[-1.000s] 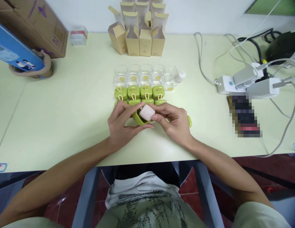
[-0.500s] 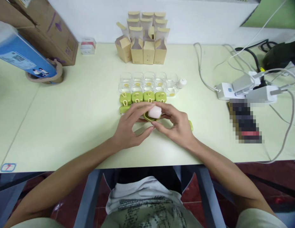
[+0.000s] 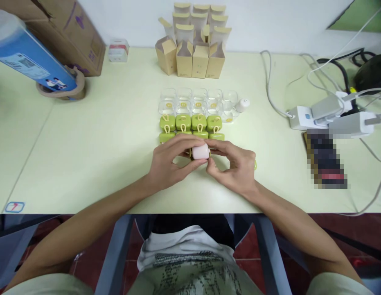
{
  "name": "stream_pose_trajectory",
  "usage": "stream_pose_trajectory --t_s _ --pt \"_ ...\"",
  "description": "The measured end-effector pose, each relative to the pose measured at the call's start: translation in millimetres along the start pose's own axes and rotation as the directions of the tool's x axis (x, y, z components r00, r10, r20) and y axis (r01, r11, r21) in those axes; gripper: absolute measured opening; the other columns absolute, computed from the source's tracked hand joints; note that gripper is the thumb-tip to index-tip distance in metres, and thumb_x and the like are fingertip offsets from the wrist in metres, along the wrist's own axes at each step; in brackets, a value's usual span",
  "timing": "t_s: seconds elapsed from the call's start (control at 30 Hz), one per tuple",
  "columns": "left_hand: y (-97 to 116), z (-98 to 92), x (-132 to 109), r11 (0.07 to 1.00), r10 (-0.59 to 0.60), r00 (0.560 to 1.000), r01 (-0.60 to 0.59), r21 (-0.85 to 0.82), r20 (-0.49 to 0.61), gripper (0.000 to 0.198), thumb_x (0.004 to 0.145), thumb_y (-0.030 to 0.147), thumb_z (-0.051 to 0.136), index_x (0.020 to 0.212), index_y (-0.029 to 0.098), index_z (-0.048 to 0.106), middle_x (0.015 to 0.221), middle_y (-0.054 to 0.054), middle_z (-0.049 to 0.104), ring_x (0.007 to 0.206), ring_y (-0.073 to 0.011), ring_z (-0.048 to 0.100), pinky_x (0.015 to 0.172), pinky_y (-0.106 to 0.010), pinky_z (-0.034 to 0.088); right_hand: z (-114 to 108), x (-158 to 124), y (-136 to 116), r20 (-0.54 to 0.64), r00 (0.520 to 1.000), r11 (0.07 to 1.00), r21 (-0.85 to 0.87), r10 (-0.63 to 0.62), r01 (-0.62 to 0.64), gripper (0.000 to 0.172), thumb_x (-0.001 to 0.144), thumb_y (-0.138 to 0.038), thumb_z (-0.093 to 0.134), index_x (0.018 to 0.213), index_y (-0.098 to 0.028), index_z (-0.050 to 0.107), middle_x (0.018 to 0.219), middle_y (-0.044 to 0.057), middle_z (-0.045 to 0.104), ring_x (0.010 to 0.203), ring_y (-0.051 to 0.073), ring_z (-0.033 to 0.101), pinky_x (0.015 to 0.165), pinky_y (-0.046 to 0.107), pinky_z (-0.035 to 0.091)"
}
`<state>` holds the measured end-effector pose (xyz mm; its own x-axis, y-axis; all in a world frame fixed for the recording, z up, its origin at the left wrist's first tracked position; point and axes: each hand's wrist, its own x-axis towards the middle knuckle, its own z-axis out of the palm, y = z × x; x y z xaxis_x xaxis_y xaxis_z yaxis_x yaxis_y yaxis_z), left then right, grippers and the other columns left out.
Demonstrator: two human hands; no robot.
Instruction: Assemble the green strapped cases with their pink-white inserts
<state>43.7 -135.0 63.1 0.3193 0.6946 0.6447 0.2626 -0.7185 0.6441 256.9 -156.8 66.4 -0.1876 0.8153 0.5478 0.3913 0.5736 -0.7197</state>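
Between my two hands is a small pale pink rounded piece (image 3: 201, 152), set in a green case that my fingers mostly hide. My left hand (image 3: 174, 162) grips it from the left, with the thumb below and the fingers above. From the right, my right hand (image 3: 231, 164) closes on the same case, fingertips at its right edge. Just beyond are two rows of green cases (image 3: 199, 122) with cream loops. Behind those stand clear plastic covers (image 3: 199, 104) with yellow marks, and a small white piece (image 3: 242, 105) lies at their right end. Part of another green item (image 3: 255, 164) shows beside my right hand.
Open cardboard boxes (image 3: 200, 61) stand at the back. A blue cylinder (image 3: 39, 57), a large carton (image 3: 82, 37) and a small white box (image 3: 118, 51) are on the left. To the right are a power strip (image 3: 303, 118), cables and a blurred phone-like object (image 3: 327, 159).
The pink piece, tilted and partly raised before, now lies level and lower between my fingers. My left thumb has come up against it. The view has shifted slightly.
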Motion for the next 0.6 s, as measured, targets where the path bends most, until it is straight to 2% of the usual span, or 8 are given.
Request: stream_pose_trajectory --t_s 0.1,0.33,0.5,0.6 --pt "0.3 0.9 2.1 0.999 0.041 0.999 -0.04 0.02 -0.002 0.032 0.096 0.027 0.088 0.127 0.024 0.078 0.12 -0.007 0.083 0.108 -0.0189 0.081 0.082 -0.027 0.072 0.8 -0.7 -2.7 -0.051 0.998 0.997 -0.077 -0.027 0.023 0.044 0.087 -0.012 0.071 0.127 -0.026 0.082 0.12 0.004 0.087 0.098 0.025 0.087 0.09 0.042 0.076" --pt "-0.2 0.1 5.1 0.998 0.053 0.999 -0.053 -0.043 -0.001 0.037 0.094 0.025 0.09 0.129 0.026 0.08 0.117 -0.004 0.081 0.104 -0.015 0.079 0.076 -0.02 0.071 -0.2 0.7 -6.3 -0.09 0.995 0.996 -0.086 -0.046 0.038 0.04 0.088 -0.012 0.071 0.122 -0.027 0.085 0.115 0.003 0.088 0.101 0.026 0.087 0.088 0.043 0.077" --pt "-4.7 0.6 0.9 0.996 -0.048 0.998 0.05 -0.069 0.029 0.035 0.095 0.032 0.09 0.129 0.03 0.081 0.123 -0.006 0.076 0.107 -0.0178 0.078 0.076 -0.025 0.073 -2.6 2.9 -4.6 -0.076 0.997 0.999 -0.044 -0.021 0.018 0.036 0.092 -0.015 0.07 0.123 -0.027 0.084 0.116 0.004 0.088 0.104 0.025 0.085 0.089 0.042 0.076" --pt "-8.9 2.6 -1.8 0.977 -0.13 0.991 0.131 -0.17 0.018 0.041 0.094 0.033 0.09 0.134 0.032 0.078 0.134 -0.008 0.07 0.113 -0.02 0.078 0.082 -0.029 0.074 -7.5 7.4 -2.0 0.019 0.999 0.999 0.001 -0.049 0.049 0.039 0.097 -0.021 0.071 0.135 -0.028 0.078 0.126 0.007 0.084 0.111 0.025 0.082 0.095 0.045 0.073"
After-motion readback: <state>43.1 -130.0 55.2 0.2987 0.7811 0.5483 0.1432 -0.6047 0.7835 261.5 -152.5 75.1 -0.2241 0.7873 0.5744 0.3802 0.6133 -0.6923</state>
